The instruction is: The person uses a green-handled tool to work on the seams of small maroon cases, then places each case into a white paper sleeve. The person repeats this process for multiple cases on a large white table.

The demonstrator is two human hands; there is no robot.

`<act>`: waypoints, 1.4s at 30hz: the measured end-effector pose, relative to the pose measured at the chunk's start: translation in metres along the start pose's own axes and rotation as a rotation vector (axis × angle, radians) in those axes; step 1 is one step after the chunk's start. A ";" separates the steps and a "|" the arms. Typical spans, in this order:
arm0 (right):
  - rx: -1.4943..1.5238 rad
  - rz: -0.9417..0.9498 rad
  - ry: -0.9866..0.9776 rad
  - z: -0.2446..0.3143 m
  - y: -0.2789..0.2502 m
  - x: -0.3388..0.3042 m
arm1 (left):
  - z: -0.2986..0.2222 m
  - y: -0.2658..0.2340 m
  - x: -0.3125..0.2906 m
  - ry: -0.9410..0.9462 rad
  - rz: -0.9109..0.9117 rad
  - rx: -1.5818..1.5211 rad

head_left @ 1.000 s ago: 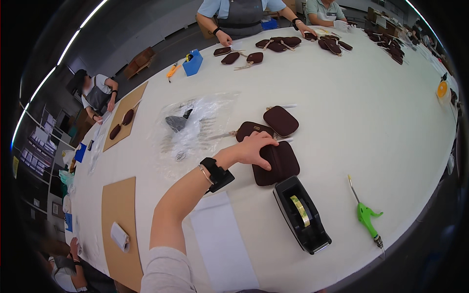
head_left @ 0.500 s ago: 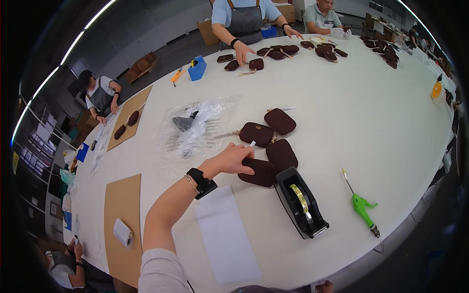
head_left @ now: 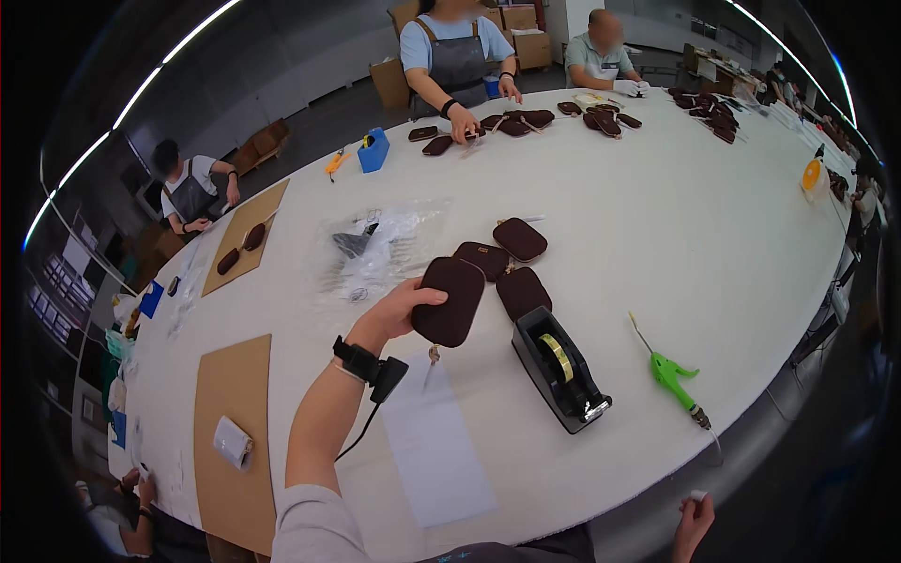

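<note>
My left hand grips a dark brown zip pouch by its left edge, thumb on the face, lifted above the table. A zipper pull with a pale tassel or tag dangles under it. Three similar pouches lie just beyond: one with a small gold mark, one farther back and one nearer. That nearer pouch touches or nearly touches a black tape dispenser with yellowish tape. Low at the right, off the table edge, my right hand is closed on a small white thing I cannot make out.
A white paper sheet lies under my left forearm. Clear plastic bags sit beyond it, a green air gun to the right, cardboard sheets to the left. Across the table, a person handles more pouches; others work around it.
My left hand has picked up the nearest left pouch, raising and turning it so its face shows. My right hand has come further into view at the lower right.
</note>
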State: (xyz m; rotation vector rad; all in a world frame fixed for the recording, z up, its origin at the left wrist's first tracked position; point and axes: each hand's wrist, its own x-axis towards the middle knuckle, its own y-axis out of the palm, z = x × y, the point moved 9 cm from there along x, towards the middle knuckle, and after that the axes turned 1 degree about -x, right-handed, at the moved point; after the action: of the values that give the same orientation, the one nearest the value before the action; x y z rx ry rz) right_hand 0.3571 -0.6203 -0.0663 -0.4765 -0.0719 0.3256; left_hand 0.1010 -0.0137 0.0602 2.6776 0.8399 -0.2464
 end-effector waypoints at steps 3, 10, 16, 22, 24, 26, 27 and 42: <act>-0.200 0.054 -0.285 0.127 0.040 0.049 | 0.022 0.020 -0.058 0.037 0.140 -0.506; -0.878 0.120 -0.860 0.174 0.176 0.144 | 0.174 0.182 -0.184 -0.403 0.534 -0.862; -0.647 0.179 -0.816 0.170 0.181 0.149 | 0.186 0.246 -0.266 -0.285 0.833 -1.069; -0.019 0.191 -0.443 0.143 0.026 0.098 | 0.175 0.291 -0.267 -0.582 1.033 -0.923; 0.100 0.123 -0.333 0.127 -0.021 0.061 | 0.176 0.317 -0.249 -0.663 1.065 -0.973; 0.046 0.073 -0.230 0.100 -0.070 0.019 | 0.185 0.346 -0.226 -0.686 1.119 -0.966; 0.014 0.090 -0.150 0.089 -0.089 -0.005 | 0.195 0.359 -0.217 -0.728 1.092 -0.977; -0.584 0.777 0.140 0.038 -0.084 -0.206 | 0.396 0.416 -0.149 -1.069 0.620 -0.661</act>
State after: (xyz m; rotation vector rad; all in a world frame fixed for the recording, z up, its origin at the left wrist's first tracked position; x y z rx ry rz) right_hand 0.1814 -0.7406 0.0078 -1.1044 0.1680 1.0456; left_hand 0.1949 -0.5541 -0.1658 1.6596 -0.2243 -0.9168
